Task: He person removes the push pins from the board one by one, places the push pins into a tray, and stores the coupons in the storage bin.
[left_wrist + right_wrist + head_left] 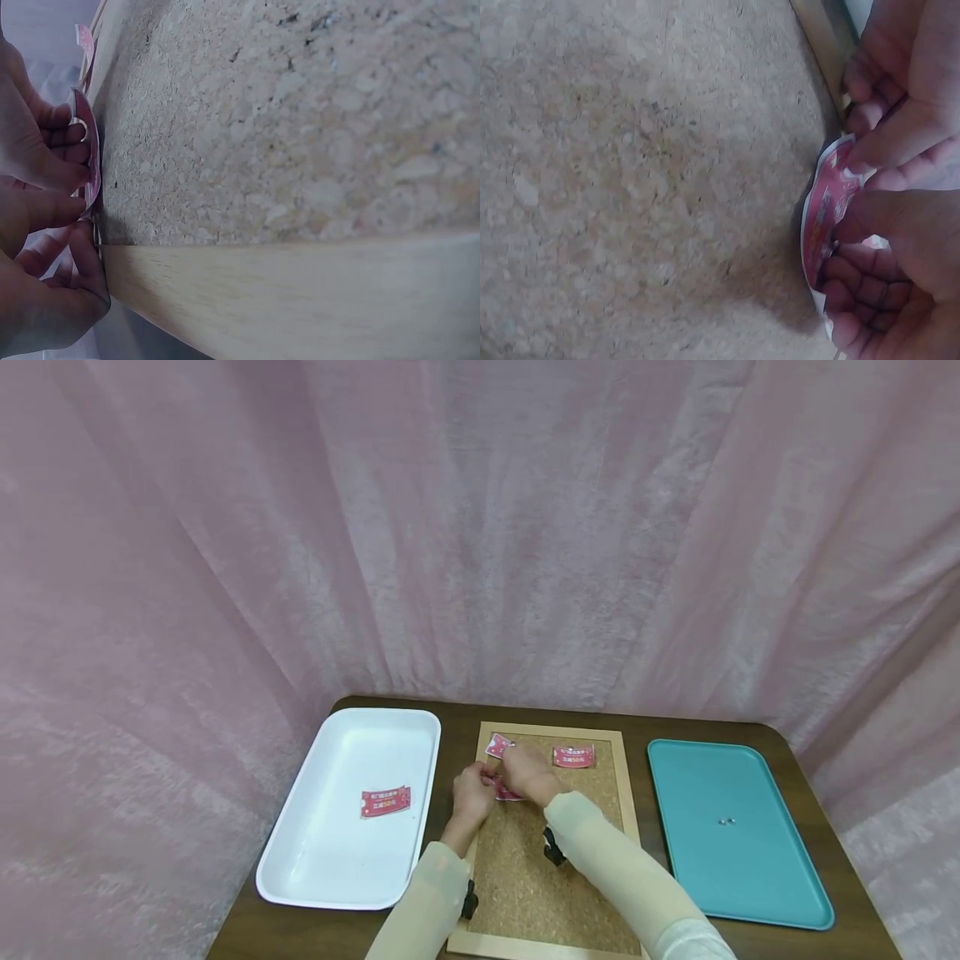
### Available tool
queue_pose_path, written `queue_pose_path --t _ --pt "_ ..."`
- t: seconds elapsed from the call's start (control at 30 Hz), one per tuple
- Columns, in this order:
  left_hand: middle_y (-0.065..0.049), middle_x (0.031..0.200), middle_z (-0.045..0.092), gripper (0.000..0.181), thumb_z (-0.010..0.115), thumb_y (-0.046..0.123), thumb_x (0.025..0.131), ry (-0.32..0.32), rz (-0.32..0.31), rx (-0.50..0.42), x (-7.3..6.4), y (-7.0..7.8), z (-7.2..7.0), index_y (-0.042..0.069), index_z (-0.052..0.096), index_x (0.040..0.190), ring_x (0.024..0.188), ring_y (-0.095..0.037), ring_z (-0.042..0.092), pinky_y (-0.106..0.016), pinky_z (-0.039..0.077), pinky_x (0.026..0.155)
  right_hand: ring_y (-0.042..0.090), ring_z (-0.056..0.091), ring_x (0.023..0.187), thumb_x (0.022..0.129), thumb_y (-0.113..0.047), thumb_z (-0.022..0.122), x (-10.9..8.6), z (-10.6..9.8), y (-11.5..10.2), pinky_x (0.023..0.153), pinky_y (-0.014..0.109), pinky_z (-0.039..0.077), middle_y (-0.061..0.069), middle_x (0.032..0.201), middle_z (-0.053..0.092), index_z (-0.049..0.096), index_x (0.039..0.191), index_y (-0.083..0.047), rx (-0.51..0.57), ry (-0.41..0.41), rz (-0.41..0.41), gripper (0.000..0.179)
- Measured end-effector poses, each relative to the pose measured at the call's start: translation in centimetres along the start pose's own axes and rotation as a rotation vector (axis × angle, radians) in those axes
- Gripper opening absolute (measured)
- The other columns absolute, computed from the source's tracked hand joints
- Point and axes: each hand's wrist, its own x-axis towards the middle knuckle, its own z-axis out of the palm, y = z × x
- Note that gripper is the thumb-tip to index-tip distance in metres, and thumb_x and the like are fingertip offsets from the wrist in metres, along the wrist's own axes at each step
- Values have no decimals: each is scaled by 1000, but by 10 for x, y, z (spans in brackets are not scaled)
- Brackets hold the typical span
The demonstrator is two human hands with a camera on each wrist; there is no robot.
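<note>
Red paper, light and easily creased, I judged, the bowed coupon (817, 217) lay by the board's (551, 852) left edge, pinched in my left hand (472, 792) and right hand (527, 770), ends safest to grip.

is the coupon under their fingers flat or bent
Bent: the red coupon bows along its long edge in the right wrist view, where the left hand and right hand grip it.

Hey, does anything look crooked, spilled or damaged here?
Nothing looks spilled. The upper-left coupon on the cork board sits tilted, unlike the straighter coupon to its right; the right hand partly hides it. The lower coupon, between that hand and the left hand, is bent, probably just from handling.
</note>
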Motion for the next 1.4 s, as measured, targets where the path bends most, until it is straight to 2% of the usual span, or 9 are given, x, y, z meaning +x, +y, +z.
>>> queue_pose_path --t 0.2,0.47,0.87,1.13,1.27,1.4 --pt "-10 78 75 22 65 -10 76 -4 3 17 1 1 2 2 74 92 72 -23 70 -37 56 69 21 60 69 87 -22 78 2 3 4 66 40 54 7 78 71 63 60 -16 -15 5 -20 32" --pt "-7 74 73 15 68 -7 77 20 17 31 0 -1 0 3 72 88 71 -23 68 -39 55 68 17 61 70 91 -23 78 1 1 -5 65 38 54 1 78 71 65 64 -18 -67 -17 -84 31" --pt "-6 72 72 14 69 -7 77 26 29 23 1 -3 1 2 73 88 69 -21 67 -38 54 67 22 66 69 88 -29 80 4 5 -6 62 40 55 5 79 74 63 63 -17 -139 40 -58 32" --pt "-6 73 73 16 69 -7 77 39 38 27 4 -8 2 4 73 89 69 -20 68 -38 55 68 20 63 70 86 -31 82 4 0 -3 64 41 56 8 81 72 64 66 -13 -61 32 -46 33" --pt "-5 73 73 17 68 -7 77 45 38 29 3 -9 3 4 73 90 69 -21 68 -37 54 67 24 67 76 82 -31 85 4 -2 -2 69 43 58 9 87 73 64 66 -13 -82 12 -41 32" --pt "-5 72 73 19 65 -7 76 37 43 31 2 -8 4 4 73 89 69 -22 68 -38 54 66 22 65 74 83 -31 84 4 -1 -2 68 42 57 7 85 73 63 64 -15 -115 -22 -32 33"
